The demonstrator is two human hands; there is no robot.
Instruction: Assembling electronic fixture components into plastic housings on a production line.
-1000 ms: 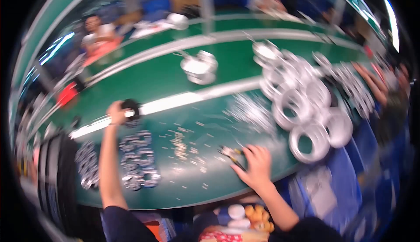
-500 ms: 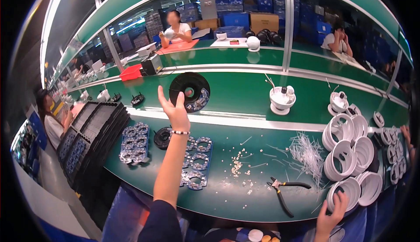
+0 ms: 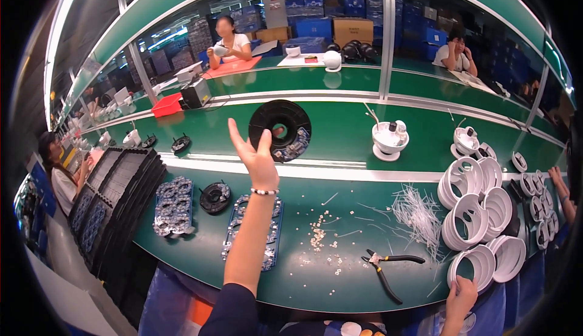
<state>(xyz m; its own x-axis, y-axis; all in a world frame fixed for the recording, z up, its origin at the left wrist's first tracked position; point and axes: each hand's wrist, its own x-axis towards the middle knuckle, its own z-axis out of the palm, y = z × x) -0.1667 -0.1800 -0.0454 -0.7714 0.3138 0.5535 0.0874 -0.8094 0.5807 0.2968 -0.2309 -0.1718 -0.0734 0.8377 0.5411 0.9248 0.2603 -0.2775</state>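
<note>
My left hand (image 3: 260, 164) holds up a round black plastic disc (image 3: 263, 116) over the bench. Some fingers grip it by the central hole, while others stretch out to its left. A curved blue circuit board (image 3: 297, 146) sits along the disc's lower right. At the bench's near right edge, the fingers of my right hand (image 3: 461, 301) close on the rim of a white plastic ring (image 3: 483, 262). More white rings (image 3: 460, 222) lie stacked on their sides just beyond it. Beneath my left forearm is a panel of blue circuit boards (image 3: 271, 229).
Black-and-yellow cutters (image 3: 392, 259) lie near small white bits (image 3: 317, 233) and a heap of thin white strips (image 3: 418, 217). Leftward are another board panel (image 3: 174, 205), a black disc (image 3: 215, 197) and stacked black trays (image 3: 115, 184). White domed units (image 3: 390, 138) stand behind. Co-workers (image 3: 232, 47) sit beyond.
The view has shifted slightly. My right hand has drawn from inside the white ring's opening to its near rim and closed there. My left hand still holds the black disc aloft.
</note>
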